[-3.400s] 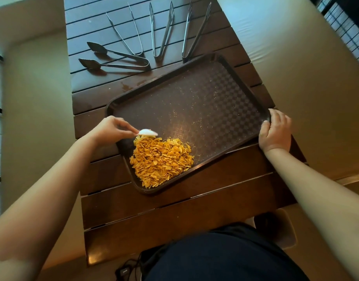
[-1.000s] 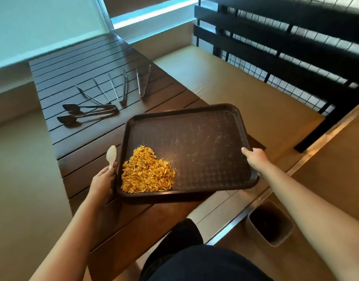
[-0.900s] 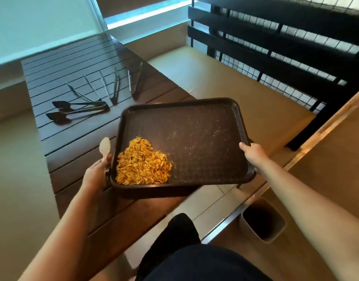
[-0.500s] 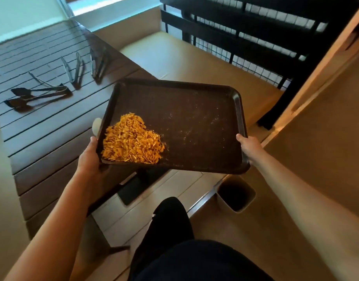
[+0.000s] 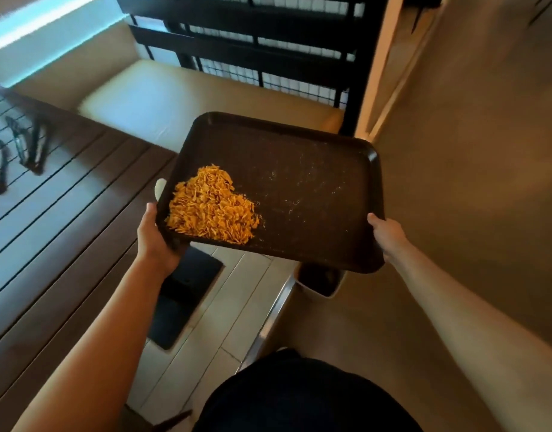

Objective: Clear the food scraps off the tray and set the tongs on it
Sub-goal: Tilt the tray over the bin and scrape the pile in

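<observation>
I carry a dark brown tray point(image 5: 315, 169) in the air, off the table and above the floor. A heap of orange food scraps point(image 5: 212, 207) lies in its near left corner, with fine crumbs scattered over the rest. My left hand point(image 5: 153, 235) grips the tray's left edge and also holds a white spoon point(image 5: 160, 188), whose bowl sticks up beside the rim. My right hand point(image 5: 388, 235) grips the near right corner. Several metal tongs point(image 5: 28, 145) lie on the dark slatted table point(image 5: 66, 213) at far left.
A small bin point(image 5: 323, 280) stands on the floor, partly hidden under the tray's near edge. A beige bench cushion point(image 5: 162, 101) sits behind the table. A black railing point(image 5: 268, 45) runs along the back. A dark table base point(image 5: 181, 294) rests on the tiles.
The tray was lifted off the table and swung to the right, now over the bin. My left hand went from scraping with the spoon to gripping the tray edge.
</observation>
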Demonstrator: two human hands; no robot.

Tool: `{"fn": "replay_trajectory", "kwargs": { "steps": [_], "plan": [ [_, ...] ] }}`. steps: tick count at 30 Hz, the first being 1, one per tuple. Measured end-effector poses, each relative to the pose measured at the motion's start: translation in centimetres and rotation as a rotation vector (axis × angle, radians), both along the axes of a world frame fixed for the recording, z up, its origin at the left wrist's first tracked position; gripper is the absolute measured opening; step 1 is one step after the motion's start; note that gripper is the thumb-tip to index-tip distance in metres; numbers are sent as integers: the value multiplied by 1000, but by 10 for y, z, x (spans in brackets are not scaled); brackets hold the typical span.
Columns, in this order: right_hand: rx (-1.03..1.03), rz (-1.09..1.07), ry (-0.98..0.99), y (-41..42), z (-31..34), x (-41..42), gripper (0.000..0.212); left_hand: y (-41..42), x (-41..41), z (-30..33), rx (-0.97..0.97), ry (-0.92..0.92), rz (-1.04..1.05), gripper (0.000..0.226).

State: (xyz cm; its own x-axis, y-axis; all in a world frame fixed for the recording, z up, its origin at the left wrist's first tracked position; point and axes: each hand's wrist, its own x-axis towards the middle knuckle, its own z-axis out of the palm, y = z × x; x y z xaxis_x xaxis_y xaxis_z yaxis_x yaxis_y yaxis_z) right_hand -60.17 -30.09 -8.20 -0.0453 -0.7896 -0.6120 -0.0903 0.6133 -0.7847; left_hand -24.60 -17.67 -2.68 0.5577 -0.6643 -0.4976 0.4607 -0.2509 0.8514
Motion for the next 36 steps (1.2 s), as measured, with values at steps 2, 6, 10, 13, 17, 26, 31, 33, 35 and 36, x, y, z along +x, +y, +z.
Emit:
{"fn": "replay_trajectory", "kwargs": {
  "steps": [2, 6, 10, 13, 17, 26, 31, 33, 35, 36],
  "plan": [
    [13, -65, -20, 5, -1, -10, 47, -18, -11, -1, 17, 38, -16, 56],
    [30, -172, -25, 16, -12, -27, 46, -54, -37, -4, 24, 85, -22, 55],
    [57, -253, -17, 22, -28, -40, 46, -84, -53, -13, 72, 74, 45, 49],
    [78, -284, -12, 20, -46, -50, 48, -103, -64, -24, 96, 53, 52, 45],
    [118, -281, -17, 5, -70, -63, 50, -129, -82, -44, 117, 53, 54, 48],
    [89, -204, 349, -57, -121, -104, 61, -154, -110, -101, 224, 40, 62, 51],
    [-41, 53, 884, -100, -141, -101, 61, -159, -108, -143, 308, 49, 40, 43],
    [-156, 178, 950, -118, -153, -91, 57, -163, -109, -158, 315, 51, 6, 37],
    [-226, 312, 968, -137, -166, -78, 54, -169, -106, -180, 340, 64, -11, 36],
    [-244, 372, 963, -147, -173, -70, 53, -172, -104, -192, 362, 67, -27, 35]
  ]
}}
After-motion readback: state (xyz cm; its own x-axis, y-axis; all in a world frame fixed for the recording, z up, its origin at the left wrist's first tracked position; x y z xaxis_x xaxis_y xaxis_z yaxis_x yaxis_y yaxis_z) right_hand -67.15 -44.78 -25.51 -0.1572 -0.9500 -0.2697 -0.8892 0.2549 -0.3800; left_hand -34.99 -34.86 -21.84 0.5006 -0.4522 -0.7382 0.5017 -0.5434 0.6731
